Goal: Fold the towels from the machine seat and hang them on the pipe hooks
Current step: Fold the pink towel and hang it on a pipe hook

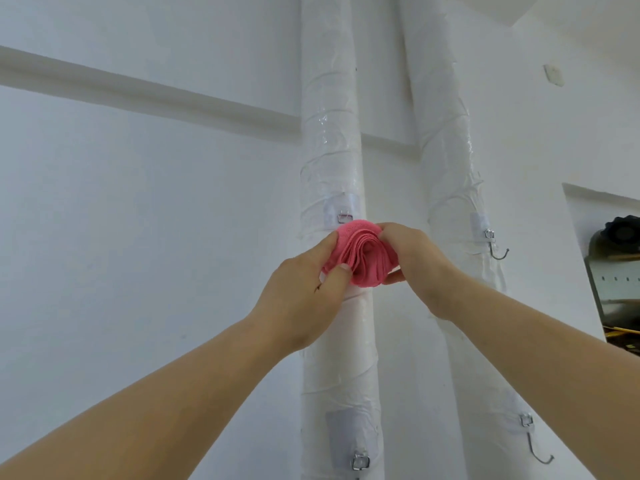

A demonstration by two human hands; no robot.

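Note:
A folded pink towel (362, 255) is held against the left white wrapped pipe (330, 140), just under the metal ring of that pipe's upper hook mount (344, 218). My left hand (304, 289) pinches the towel's left side between thumb and fingers. My right hand (410, 261) grips its right side, fingers curled over the top and thumb below. The hook itself is hidden behind the towel. The towel's layered edges face me.
A second wrapped pipe (446, 133) stands to the right with a bare metal hook (497, 249) and a lower hook (540, 452). The left pipe has a lower hook mount (360, 461). A white wall is behind; a shelf with equipment (620, 258) sits at far right.

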